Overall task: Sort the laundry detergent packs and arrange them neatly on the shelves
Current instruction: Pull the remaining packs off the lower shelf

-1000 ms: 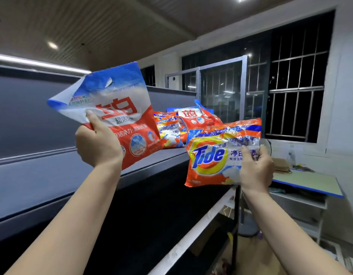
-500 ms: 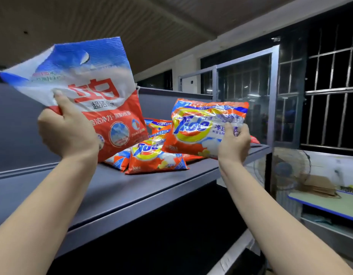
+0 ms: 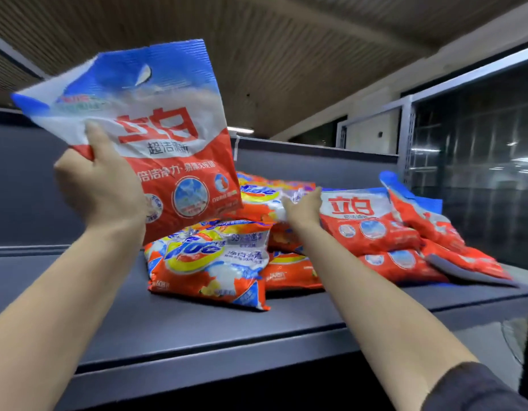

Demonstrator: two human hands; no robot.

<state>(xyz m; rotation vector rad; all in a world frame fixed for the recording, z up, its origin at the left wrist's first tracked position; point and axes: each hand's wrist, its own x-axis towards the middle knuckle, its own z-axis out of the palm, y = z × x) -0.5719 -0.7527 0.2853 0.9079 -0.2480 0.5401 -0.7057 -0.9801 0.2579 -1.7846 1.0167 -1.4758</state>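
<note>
Both hands grip packs — left hand (image 3: 99, 188) a Liby pack (image 3: 156, 137), right hand (image 3: 301, 210) a Tide pack (image 3: 265, 200) on the shelf (image 3: 197, 330).

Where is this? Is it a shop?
Probably a shop or a stockroom, though I can't be sure. Many detergent packs of two brands, like the Tide pack and the red and white pack, lie piled on a long grey shelf. The left hand holds up another pack.
</note>
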